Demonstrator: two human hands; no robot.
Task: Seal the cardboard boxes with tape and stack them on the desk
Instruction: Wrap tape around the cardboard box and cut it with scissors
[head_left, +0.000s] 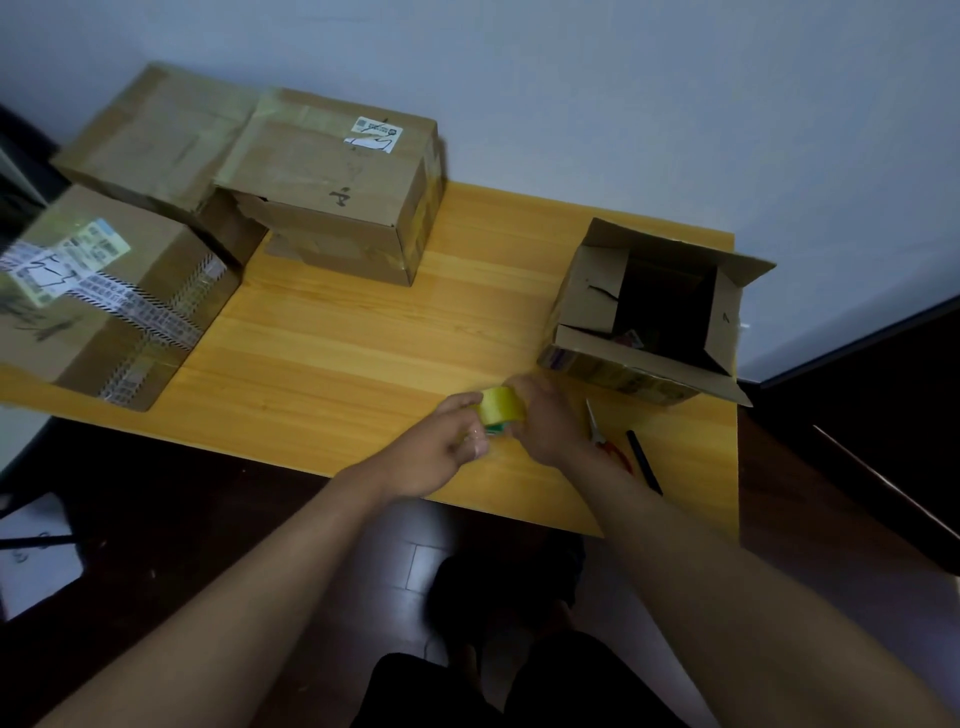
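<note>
We see a yellowish roll of tape (501, 410) held just above the near edge of the wooden table (363, 332), between both hands. The left hand (441, 447) grips the roll from its left side, its fingers (475, 439) curled around the lower part. The right hand (540, 421) closes on the roll from the right, though its fingers are hidden behind the back of the hand, so we cannot tell exactly how they pinch.

Just beyond the right hand stands an open cardboard box (654, 312), its flaps raised and spread, its dark interior showing. Near the right forearm lie red-handled scissors (605, 436) and, beside them, a black pen (643, 461), both flat on the table.

Across the table to the left we find three closed boxes. A box with a white label (337, 182) stands toward the far side, its top taped. Touching its left side is a larger flat box (156, 140) at the far left corner. Nearer to us on the left edge sits a box with striped tape (104, 306) and printed labels, partly blurred. Behind the table rises a pale wall (571, 78); below lies a dark floor (156, 519).
</note>
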